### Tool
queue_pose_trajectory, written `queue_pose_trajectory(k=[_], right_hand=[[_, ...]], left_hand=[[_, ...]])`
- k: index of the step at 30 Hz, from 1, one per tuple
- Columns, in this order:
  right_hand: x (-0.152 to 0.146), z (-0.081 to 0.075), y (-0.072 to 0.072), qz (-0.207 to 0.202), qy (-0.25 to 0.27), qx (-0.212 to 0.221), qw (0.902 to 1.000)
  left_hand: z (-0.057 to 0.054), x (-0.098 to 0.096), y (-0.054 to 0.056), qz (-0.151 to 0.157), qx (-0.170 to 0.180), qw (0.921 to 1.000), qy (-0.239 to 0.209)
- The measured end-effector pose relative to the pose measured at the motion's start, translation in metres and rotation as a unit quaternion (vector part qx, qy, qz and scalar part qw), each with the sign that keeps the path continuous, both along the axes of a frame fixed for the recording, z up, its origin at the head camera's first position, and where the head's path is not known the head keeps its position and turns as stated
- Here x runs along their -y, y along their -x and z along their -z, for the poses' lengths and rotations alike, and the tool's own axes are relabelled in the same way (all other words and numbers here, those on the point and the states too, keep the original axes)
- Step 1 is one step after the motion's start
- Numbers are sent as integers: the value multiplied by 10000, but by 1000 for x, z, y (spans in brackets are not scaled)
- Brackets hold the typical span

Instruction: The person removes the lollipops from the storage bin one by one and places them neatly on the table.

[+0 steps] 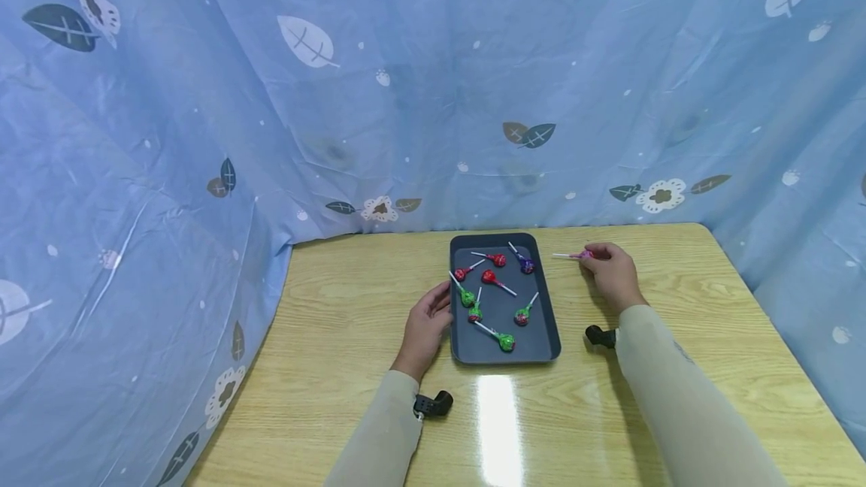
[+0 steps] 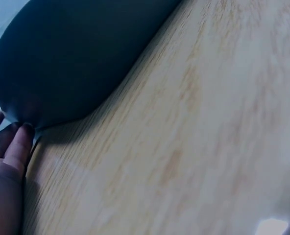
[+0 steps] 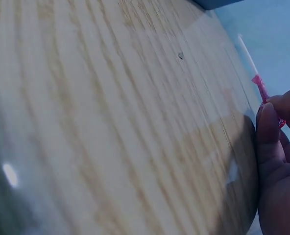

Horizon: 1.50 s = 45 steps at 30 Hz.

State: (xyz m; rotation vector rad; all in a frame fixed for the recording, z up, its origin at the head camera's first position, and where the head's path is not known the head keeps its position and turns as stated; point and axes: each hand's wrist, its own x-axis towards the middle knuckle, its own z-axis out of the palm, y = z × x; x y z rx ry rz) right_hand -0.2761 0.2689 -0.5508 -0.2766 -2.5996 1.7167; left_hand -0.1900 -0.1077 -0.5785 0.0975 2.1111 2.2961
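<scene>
My right hand (image 1: 614, 276) pinches a pink-wrapped lollipop (image 1: 583, 255) by its candy end, right of the tray; its white stick points left. In the right wrist view, thumb and fingers close around the pink wrapper (image 3: 261, 89). The dark grey tray (image 1: 507, 361) holds several lollipops: a purple one (image 1: 527, 266), red ones such as the red lollipop (image 1: 489, 276) in the middle, and green ones such as the green lollipop (image 1: 506, 342) near the front. My left hand (image 1: 426, 324) touches the tray's left side, fingertips against its outer wall (image 2: 61, 73) in the left wrist view.
The wooden table (image 1: 352, 307) carries the tray. A blue patterned curtain (image 1: 433, 96) hangs behind the table and along both sides. Black wrist cameras sit on the left wrist (image 1: 433, 404) and the right wrist (image 1: 600, 336).
</scene>
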Motion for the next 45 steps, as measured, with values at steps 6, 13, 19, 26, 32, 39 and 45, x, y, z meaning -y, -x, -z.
queue_pose_trajectory(k=[6, 13, 19, 26, 32, 39, 45], right_hand=[[-2, 4, 9, -88, -178, -27, 9998], [0, 1, 12, -220, -139, 92, 9996], [1, -5, 11, -320, -133, 192, 9992], [-3, -1, 11, -345, -153, 166, 9992], [-6, 4, 12, -435, -167, 104, 9989], [-9, 6, 11, -410, 23, 100, 9991], [-11, 11, 11, -420, 203, 43, 9989]], left_hand=[[0, -1, 0, 19, -5, 10000, -83], [0, 1, 1, 29, 17, 10000, -66], [1, 1, 1, 41, 8, 10000, -51], [3, 1, 1, 53, -1, 9999, -93], [4, 1, 1, 39, -2, 10000, -92], [4, 1, 2, 45, -2, 9999, -112], [4, 1, 2, 37, 2, 10000, -82]])
